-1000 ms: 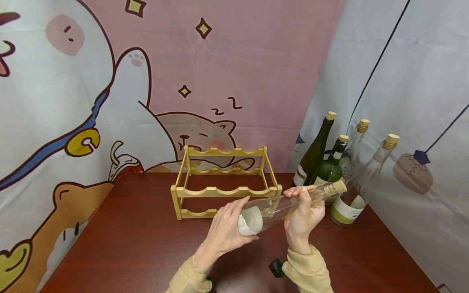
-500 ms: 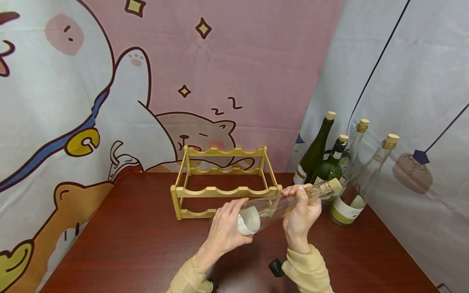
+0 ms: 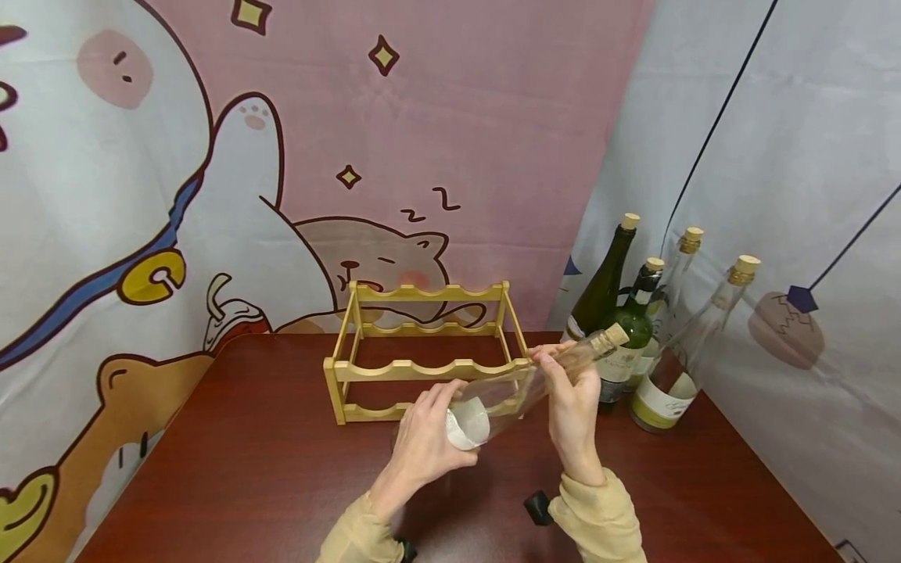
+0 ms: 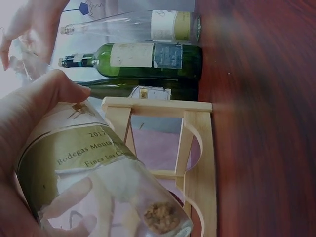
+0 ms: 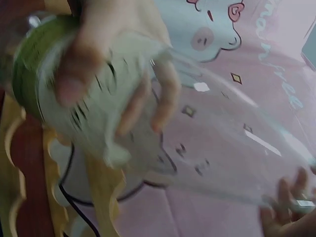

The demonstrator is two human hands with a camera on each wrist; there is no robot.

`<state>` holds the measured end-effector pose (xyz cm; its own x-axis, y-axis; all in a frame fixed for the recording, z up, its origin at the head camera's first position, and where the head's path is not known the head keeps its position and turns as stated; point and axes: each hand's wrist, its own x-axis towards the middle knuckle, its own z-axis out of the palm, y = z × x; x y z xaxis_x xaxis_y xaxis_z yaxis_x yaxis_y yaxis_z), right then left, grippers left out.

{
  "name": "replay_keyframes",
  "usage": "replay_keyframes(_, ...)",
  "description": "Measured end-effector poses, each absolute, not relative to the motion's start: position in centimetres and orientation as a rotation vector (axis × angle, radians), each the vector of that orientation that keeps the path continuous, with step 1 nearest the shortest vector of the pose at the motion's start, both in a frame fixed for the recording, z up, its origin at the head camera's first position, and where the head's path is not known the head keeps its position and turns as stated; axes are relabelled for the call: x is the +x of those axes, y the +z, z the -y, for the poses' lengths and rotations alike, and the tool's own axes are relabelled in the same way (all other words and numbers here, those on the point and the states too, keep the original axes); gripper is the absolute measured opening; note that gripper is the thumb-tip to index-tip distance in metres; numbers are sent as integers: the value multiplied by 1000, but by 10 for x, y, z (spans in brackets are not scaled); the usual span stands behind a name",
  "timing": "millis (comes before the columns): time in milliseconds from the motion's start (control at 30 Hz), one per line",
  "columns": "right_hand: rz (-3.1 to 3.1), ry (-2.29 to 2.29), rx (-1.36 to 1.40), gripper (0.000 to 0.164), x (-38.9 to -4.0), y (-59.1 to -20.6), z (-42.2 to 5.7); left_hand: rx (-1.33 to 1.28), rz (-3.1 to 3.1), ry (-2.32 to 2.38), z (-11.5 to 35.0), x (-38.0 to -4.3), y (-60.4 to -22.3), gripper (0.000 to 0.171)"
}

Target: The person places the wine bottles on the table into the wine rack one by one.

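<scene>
A clear glass wine bottle [image 3: 503,395] is held tilted in the air, its corked neck up and to the right. My left hand [image 3: 425,439] grips the lower body over the label, thumb on the near side. In the left wrist view the torn white and olive label [image 4: 86,153] shows printed text. My right hand [image 3: 576,410] holds the neck just below the cork [image 3: 616,336]. Directly behind the bottle stands a light wooden wine rack [image 3: 401,371] with scalloped rails; the bottle partly overlaps its front right corner. In the right wrist view the bottle's body [image 5: 217,128] is blurred.
Several corked bottles stand at the right back: a dark green bottle [image 3: 607,274], a labelled green bottle [image 3: 622,352], and clear bottles, the nearest clear bottle [image 3: 665,403] closest to the right edge. The brown table [image 3: 232,469] meets a cartoon-printed cloth [image 3: 493,117] behind.
The bottle has moved left, and its neck end has swung left and a little upward. Both hands have shifted left with it, the right hand more. The head view has turned slightly.
</scene>
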<state>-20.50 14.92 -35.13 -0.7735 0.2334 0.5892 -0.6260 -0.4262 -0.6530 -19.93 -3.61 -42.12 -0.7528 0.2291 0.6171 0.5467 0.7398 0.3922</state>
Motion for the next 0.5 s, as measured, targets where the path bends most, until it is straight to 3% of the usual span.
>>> replay_keyframes(500, 2556, 1352, 356, 28, -197, -336, -200, -489, 2423, -672, 48, -201, -413, 96)
